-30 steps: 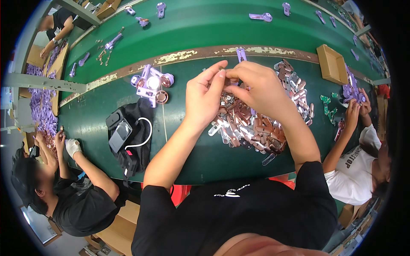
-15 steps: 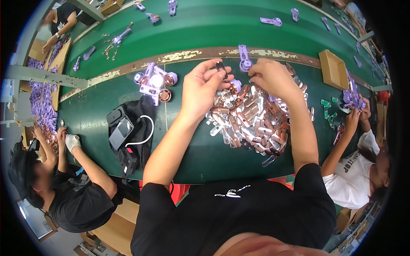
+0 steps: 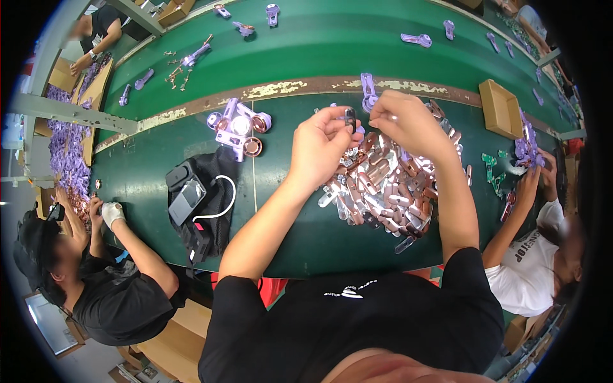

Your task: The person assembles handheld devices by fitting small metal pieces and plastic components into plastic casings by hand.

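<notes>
My left hand (image 3: 319, 148) is closed, pinching a small dark oblong cover (image 3: 350, 119) upright between thumb and fingers. Close beside it on the right, my right hand (image 3: 408, 124) has its thumb and fingertips pressed together; a small bright glint shows there, but I cannot make out what they hold. Just beyond the fingertips lies a purple handheld-fan housing (image 3: 368, 94). Under and in front of both hands spreads a pile of brown and clear oblong covers (image 3: 383, 191). Part of the pile is hidden by my hands.
Several purple fan parts (image 3: 239, 131) lie left of me, near a black bag (image 3: 217, 198) with devices and a white cable. An open cardboard box (image 3: 500, 110) and green circuit boards (image 3: 491, 172) sit at right. A green conveyor belt (image 3: 332, 51) runs beyond; co-workers sit on both sides.
My left hand has moved right with the dark cover, closer to my right hand. My right hand stays nearly in place, its fingertips pinched near the cover. The whole view has shifted slightly.
</notes>
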A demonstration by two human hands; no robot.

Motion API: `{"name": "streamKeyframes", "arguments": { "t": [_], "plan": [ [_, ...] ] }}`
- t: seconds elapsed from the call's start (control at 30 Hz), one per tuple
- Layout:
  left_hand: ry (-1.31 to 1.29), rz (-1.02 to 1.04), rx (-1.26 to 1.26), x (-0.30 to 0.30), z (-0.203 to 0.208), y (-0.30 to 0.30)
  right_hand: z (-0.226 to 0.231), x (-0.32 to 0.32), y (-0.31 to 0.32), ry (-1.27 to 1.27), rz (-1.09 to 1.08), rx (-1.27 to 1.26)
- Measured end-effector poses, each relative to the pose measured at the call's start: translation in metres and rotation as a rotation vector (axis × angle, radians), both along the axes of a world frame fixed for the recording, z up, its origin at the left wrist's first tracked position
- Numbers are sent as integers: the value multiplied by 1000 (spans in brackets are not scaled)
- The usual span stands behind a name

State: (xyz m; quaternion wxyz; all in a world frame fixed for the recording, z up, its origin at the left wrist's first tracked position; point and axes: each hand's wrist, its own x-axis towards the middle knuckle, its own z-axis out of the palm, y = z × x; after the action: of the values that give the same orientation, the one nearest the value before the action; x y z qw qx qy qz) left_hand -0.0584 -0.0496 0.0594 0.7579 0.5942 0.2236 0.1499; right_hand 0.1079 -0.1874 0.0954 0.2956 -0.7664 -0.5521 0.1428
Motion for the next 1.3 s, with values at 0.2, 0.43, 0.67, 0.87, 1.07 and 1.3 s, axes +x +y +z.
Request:
{"name": "streamKeyframes", "arguments": {
  "t": [0.2,0.43,0.67,0.87,1.07,1.3],
  "plan": [
    [-26,-114,9,-2,0,-7,14,-28,2,20,17,172],
    [-94,-229,-1,-6,-2,-2,18,-21,-2,120,-77,115],
    [-94,-292,-288,-7,-3,3,35,-9,-13,363,15,-48],
    [-34,-124,-359,-4,5,1,42,9,-30,776,152,76],
    [15,-150,-338,-5,14,-15,43,10,-30,938,155,200],
    [-9,-201,-452,-5,5,-17,32,3,-20,861,73,110]
  ]
}}
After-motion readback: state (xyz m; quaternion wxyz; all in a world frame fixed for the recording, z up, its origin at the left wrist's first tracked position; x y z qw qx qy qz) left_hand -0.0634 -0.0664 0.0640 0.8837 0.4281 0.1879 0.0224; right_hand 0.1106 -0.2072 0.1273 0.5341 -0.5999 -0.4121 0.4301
